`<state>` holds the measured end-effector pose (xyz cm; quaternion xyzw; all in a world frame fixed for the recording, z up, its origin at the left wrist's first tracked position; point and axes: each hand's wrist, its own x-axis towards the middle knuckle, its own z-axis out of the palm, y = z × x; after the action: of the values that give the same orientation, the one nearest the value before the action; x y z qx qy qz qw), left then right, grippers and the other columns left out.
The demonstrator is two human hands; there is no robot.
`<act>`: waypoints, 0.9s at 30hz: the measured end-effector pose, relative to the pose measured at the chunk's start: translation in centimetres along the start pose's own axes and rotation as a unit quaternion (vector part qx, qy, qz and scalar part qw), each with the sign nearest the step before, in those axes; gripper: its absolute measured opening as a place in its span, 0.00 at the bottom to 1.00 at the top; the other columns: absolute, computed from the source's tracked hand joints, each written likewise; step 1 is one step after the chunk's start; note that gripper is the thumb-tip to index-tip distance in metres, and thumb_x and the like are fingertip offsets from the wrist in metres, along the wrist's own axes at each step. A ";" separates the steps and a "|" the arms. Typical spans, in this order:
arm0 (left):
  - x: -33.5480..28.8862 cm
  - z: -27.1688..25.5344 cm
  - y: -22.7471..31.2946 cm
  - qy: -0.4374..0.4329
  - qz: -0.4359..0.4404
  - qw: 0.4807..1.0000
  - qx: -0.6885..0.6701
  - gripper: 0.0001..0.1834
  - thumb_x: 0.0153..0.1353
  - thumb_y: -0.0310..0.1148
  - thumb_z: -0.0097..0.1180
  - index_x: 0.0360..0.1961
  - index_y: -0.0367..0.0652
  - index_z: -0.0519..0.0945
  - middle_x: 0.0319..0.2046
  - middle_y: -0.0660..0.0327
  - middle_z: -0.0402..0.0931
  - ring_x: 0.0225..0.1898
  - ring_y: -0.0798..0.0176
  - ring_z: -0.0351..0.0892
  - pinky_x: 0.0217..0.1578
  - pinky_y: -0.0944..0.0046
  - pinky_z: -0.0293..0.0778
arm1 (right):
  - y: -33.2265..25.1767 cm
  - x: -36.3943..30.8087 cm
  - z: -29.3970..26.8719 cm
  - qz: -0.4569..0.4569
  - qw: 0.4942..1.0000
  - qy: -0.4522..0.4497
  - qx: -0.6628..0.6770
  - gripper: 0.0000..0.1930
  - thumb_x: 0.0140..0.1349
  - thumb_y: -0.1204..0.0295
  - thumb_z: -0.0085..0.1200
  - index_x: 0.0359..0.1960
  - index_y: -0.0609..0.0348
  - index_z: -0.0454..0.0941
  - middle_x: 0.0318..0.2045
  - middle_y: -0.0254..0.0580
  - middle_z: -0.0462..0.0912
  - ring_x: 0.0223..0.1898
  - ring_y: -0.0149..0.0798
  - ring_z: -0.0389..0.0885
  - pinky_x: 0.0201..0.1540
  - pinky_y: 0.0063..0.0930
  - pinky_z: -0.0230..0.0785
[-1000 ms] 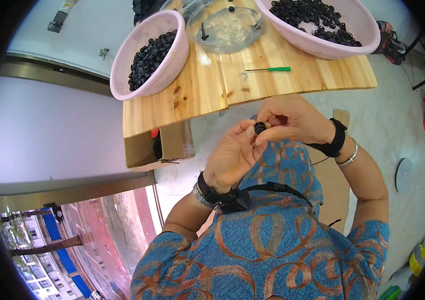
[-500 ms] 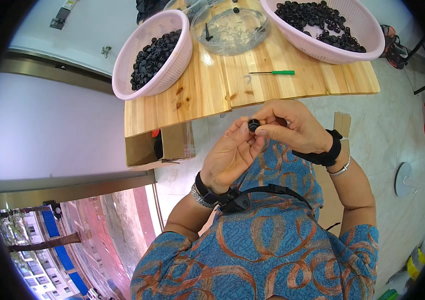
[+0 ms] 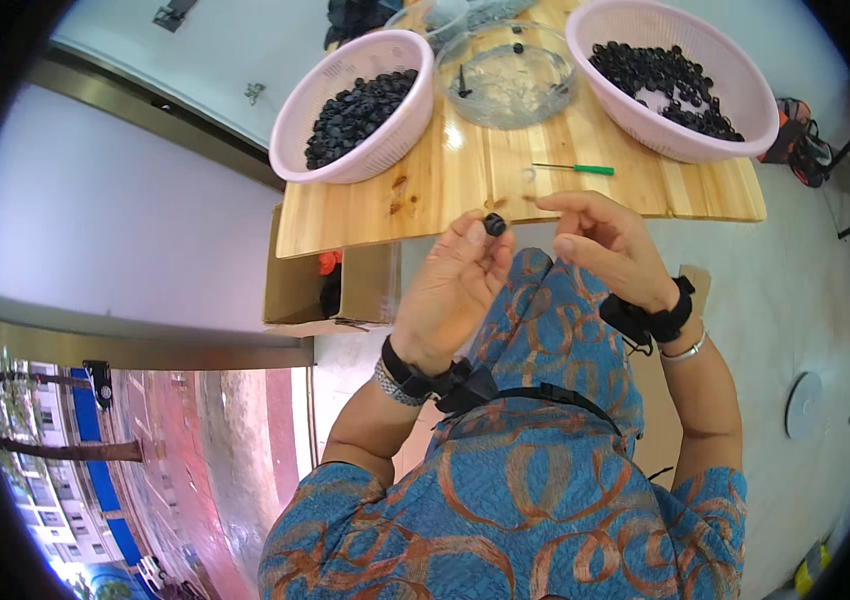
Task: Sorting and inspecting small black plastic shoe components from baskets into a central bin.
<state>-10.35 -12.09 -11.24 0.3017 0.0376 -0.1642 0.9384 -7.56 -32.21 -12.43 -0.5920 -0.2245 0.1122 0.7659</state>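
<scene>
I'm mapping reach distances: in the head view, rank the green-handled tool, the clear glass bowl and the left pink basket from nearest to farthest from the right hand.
From the right hand:
1. Green-handled tool, just above it on the wooden table.
2. Clear glass bowl, farther up, mid-table.
3. Left pink basket, across at the table's left end.

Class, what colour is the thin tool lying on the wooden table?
Green handle, on the thin tool; seen in the head view.

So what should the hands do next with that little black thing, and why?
Probably the left hand should carry the small black part forward and drop it into one of the pink baskets. It sits pinched at the fingertips, the right hand has let go and is open beside it, and both baskets on the wooden table hold similar black pieces. Which basket, I can't tell.
</scene>
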 end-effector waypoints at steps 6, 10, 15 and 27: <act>0.2 -0.3 8.0 0.055 0.185 0.957 0.216 0.09 0.58 0.22 0.50 0.40 0.39 0.73 0.39 0.60 0.74 0.40 0.66 0.74 0.43 0.69 0.72 | -0.3 -1.2 -1.1 0.026 0.998 0.038 -0.041 0.12 0.58 0.75 0.52 0.44 0.63 0.72 0.25 0.26 0.71 0.26 0.19 0.67 0.27 0.10 0.60; 2.0 -0.2 15.0 0.058 0.257 0.881 0.393 0.11 0.58 0.21 0.49 0.43 0.37 0.73 0.41 0.60 0.74 0.42 0.68 0.73 0.45 0.70 0.72 | -0.2 -0.7 -1.8 0.022 0.997 0.043 -0.060 0.11 0.58 0.75 0.53 0.42 0.64 0.73 0.24 0.26 0.71 0.26 0.19 0.67 0.27 0.11 0.59; 6.7 0.8 21.5 0.093 0.249 0.775 0.573 0.15 0.56 0.21 0.48 0.47 0.35 0.72 0.40 0.60 0.74 0.40 0.71 0.72 0.44 0.72 0.69 | 0.4 0.7 -3.1 -0.013 0.991 0.059 -0.117 0.10 0.57 0.77 0.53 0.41 0.64 0.73 0.24 0.29 0.72 0.25 0.21 0.67 0.28 0.12 0.59; 32.5 5.0 24.3 -0.133 0.084 0.183 0.970 0.12 0.49 0.34 0.56 0.34 0.40 0.80 0.32 0.55 0.79 0.37 0.58 0.78 0.39 0.62 0.71 | 2.2 2.9 -6.2 -0.033 0.973 0.106 -0.203 0.08 0.56 0.77 0.52 0.38 0.63 0.74 0.21 0.31 0.72 0.21 0.21 0.67 0.22 0.13 0.59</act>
<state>28.21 -5.66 0.75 0.9472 -0.3026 -0.0281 -0.1024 -1.88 -35.69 -15.12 -0.7362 -0.1796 -0.0244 0.6521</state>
